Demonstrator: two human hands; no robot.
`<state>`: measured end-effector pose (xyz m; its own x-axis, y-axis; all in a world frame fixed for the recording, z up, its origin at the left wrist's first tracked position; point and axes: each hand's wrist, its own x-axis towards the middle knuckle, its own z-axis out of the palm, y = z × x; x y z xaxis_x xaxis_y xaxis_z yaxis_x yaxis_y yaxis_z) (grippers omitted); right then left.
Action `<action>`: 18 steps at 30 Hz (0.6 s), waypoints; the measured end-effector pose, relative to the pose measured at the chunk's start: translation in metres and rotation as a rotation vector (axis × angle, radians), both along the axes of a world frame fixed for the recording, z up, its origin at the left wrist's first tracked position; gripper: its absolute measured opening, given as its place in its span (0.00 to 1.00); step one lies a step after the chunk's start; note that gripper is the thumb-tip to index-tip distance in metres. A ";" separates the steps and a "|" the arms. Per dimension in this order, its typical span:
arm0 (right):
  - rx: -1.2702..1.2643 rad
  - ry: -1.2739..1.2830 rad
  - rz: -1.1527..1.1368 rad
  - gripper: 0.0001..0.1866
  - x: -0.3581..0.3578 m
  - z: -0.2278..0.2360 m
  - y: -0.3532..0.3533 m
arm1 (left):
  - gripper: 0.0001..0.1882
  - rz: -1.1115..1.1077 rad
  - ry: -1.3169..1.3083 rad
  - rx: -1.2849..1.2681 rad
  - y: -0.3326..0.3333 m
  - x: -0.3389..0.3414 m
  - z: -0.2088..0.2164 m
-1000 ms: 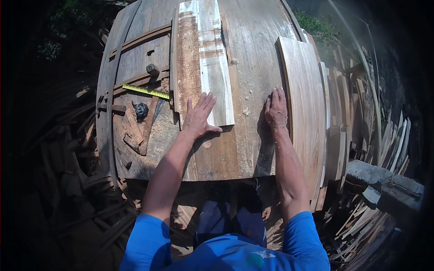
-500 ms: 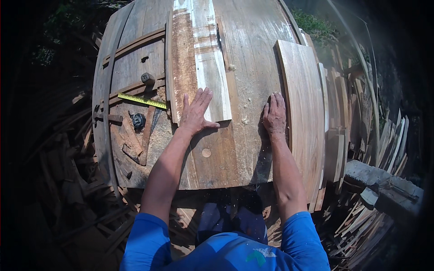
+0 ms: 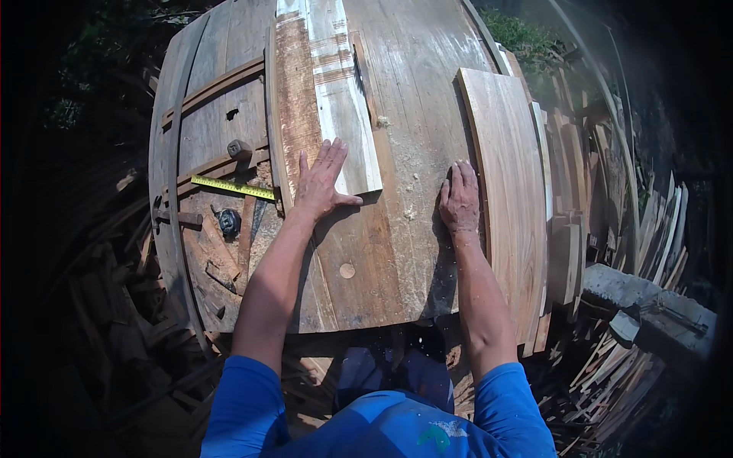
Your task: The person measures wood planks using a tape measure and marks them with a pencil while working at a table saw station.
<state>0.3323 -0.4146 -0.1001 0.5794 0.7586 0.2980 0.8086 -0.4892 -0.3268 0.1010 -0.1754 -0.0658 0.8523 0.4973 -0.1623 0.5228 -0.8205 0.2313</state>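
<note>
"White and rust-brown: is that streaked board (image 3: 345, 126) the one being handled?"

"Yes, the left hand (image 3: 314, 195) is on its near end. It lies on the desk (image 3: 359, 263), left of the middle, long axis running away from the desk's near edge and leaning slightly left."

"So which way from the fingers (image 3: 330, 156)?"

"Under them and straight ahead, with the thumb stretched out along the near end. The left is clearly the nearer hand."

"Gripping?"

"No, spread wide and flat on top, closed on nothing."

"And the right hand (image 3: 460, 204)?"

"Well apart from the board, across some scattered sawdust (image 3: 410, 210), and just beside a pale brown plank (image 3: 508, 168). Its fingers lie together; the underside is hidden, so I can't tell whether they have hold of anything."

"How does the board look?"

"Rough and rusty brown down the left, whitish down the right, darker bands crossing the white farther up. Whether it's one piece or two laid edge to edge, I can't make out."
</note>
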 end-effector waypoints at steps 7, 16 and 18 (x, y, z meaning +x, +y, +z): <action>-0.013 -0.014 -0.004 0.23 0.000 0.000 0.003 | 0.71 -0.005 -0.014 0.013 0.019 0.008 -0.007; -0.015 0.013 -0.005 0.23 -0.001 0.005 0.005 | 0.70 0.003 -0.001 0.044 0.044 0.022 -0.010; -0.028 0.014 -0.005 0.24 0.000 0.006 0.005 | 0.69 -0.017 -0.017 0.043 0.051 0.027 -0.010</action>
